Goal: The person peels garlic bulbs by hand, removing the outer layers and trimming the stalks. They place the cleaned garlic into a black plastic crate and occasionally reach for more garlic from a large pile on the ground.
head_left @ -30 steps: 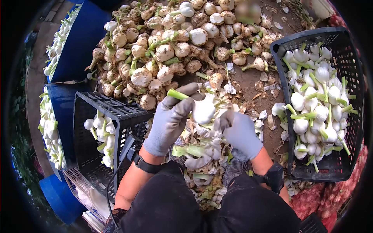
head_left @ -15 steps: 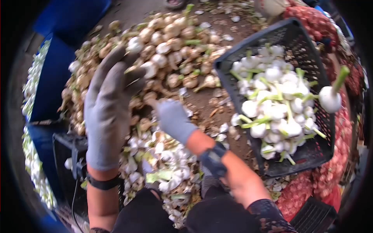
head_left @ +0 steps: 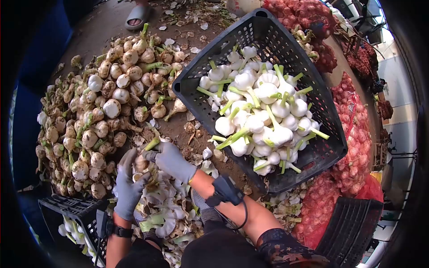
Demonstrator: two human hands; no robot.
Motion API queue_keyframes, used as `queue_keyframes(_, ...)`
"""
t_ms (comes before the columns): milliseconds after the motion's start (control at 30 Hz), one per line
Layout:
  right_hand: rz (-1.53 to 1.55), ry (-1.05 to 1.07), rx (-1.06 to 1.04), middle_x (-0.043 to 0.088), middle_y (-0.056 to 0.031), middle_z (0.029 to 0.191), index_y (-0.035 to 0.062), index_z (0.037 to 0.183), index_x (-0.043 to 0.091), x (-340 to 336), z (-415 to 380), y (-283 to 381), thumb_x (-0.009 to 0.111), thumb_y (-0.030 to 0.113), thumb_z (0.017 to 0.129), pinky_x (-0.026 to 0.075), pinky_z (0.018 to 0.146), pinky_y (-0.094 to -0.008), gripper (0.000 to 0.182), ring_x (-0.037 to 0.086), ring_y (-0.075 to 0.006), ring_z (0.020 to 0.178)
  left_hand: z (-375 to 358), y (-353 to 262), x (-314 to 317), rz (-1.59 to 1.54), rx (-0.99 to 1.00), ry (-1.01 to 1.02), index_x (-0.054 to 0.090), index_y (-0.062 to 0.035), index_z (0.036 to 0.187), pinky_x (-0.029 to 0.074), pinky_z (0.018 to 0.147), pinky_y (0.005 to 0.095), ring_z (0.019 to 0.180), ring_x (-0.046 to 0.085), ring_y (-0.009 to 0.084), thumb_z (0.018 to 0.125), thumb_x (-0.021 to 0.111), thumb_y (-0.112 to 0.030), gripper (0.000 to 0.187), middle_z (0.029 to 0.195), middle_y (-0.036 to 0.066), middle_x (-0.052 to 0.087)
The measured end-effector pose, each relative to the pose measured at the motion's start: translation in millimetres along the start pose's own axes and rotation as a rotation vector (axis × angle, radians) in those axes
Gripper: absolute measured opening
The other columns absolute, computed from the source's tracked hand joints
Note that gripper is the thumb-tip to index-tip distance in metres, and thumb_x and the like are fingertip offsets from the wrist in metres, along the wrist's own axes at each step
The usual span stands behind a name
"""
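Observation:
Both of my hands wear grey-white work gloves and meet low over the peelings. Between them is an unpeeled garlic bulb (head_left: 141, 164), partly hidden by the fingers, with a cut green stem (head_left: 153, 144) sticking up. My right hand (head_left: 172, 161) is closed at the stem side of the bulb. My left hand (head_left: 129, 187) has its fingers and thumb around the bulb's left side. Beyond them lies a heap of unpeeled garlic (head_left: 96, 129) with brown, dirty skins. To the right, a tilted black plastic crate (head_left: 196, 67) holds clean white garlic bulbs (head_left: 268, 94) with short green stems.
Loose garlic skins (head_left: 165, 214) cover the ground around my feet. Red mesh sacks of garlic (head_left: 353, 129) line the right side, near another black crate (head_left: 351, 228). A crate at lower left (head_left: 73, 207) holds white bulbs. Someone's sandalled foot (head_left: 137, 18) shows at the top.
My raised, open left hand has come down to the garlic bulb beside my right hand. A white bulb in the air by the crate's right side is gone from there. The view has shifted.

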State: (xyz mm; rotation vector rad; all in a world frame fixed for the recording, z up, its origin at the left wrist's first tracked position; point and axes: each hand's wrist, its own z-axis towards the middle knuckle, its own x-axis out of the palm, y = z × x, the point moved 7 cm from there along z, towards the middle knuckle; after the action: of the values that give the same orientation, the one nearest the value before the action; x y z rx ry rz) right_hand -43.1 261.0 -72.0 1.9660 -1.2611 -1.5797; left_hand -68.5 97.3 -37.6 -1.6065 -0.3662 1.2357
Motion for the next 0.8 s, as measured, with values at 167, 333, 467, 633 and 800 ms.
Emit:
queue_keyframes(167, 0.91, 0.34, 0.121, 0.06, -0.0001, 0.065, -0.0014, 0.103, 0.064, 7.4, -35.5, 15.9, 0.058, 0.04, 0.098, 0.046, 0.052, -0.0252, 0.043, 0.057, -0.0081, 0.055, -6.5, -1.4, -5.1, -0.351, -0.208, 0.114, 0.055, -0.002, 0.132, 0.045, 0.101, 0.0331, 0.117, 0.057, 0.0201, 0.067, 0.078, 0.006, 0.07, 0.126, 0.011, 0.06)
queue_keyframes(333, 0.845, 0.363, 0.12, 0.064, -0.0059, 0.071, -0.0048, 0.106, 0.061, 2.8, -49.7, 28.6, 0.051, 0.025, 0.101, 0.045, 0.049, -0.0235, 0.032, 0.054, -0.0077, 0.052, -9.3, -9.5, -10.2, -0.418, -0.278, 0.121, 0.057, -0.0013, 0.128, 0.043, 0.101, 0.0304, 0.116, 0.056, 0.0163, 0.071, 0.082, -0.003, 0.063, 0.124, 0.009, 0.062)
queue_keyframes(467, 0.838, 0.37, 0.253, 0.064, -0.0084, 0.072, -0.0051, 0.103, 0.061, 1.7, -60.2, 23.0, 0.051, 0.01, 0.097, 0.047, 0.05, -0.0231, 0.019, 0.057, -0.0094, 0.054, -8.1, -16.4, -10.2, -0.51, -0.303, 0.185, 0.057, 0.0007, 0.127, 0.044, 0.1, 0.0294, 0.113, 0.058, 0.0144, 0.073, 0.08, -0.001, 0.06, 0.121, 0.008, 0.063)
queue_keyframes(633, -0.101, -0.099, -0.324, 0.062, -0.011, 0.069, -0.0005, 0.096, 0.064, -17.3, -63.5, 37.8, 0.062, 0.007, 0.087, 0.049, 0.057, -0.0378, 0.012, 0.061, -0.0272, 0.059, -27.6, 2.7, 9.8, -1.238, -0.645, 0.2, 0.051, -0.0037, 0.13, 0.048, 0.055, 0.0236, 0.063, 0.06, 0.0124, 0.096, 0.055, -0.043, 0.052, 0.091, 0.006, 0.062)
queue_keyframes(800, 0.266, -0.242, -0.477, 0.065, -0.0121, 0.074, 0.0, 0.1, 0.067, -14.5, -63.2, 38.5, 0.068, 0.009, 0.085, 0.051, 0.072, -0.0359, 0.018, 0.065, -0.0282, 0.072, -28.6, -11.6, 7.0, -1.104, -0.644, 0.206, 0.031, -0.0104, 0.147, 0.049, 0.053, 0.0244, 0.062, 0.062, 0.0142, 0.097, 0.048, -0.056, 0.069, 0.089, 0.006, 0.061)
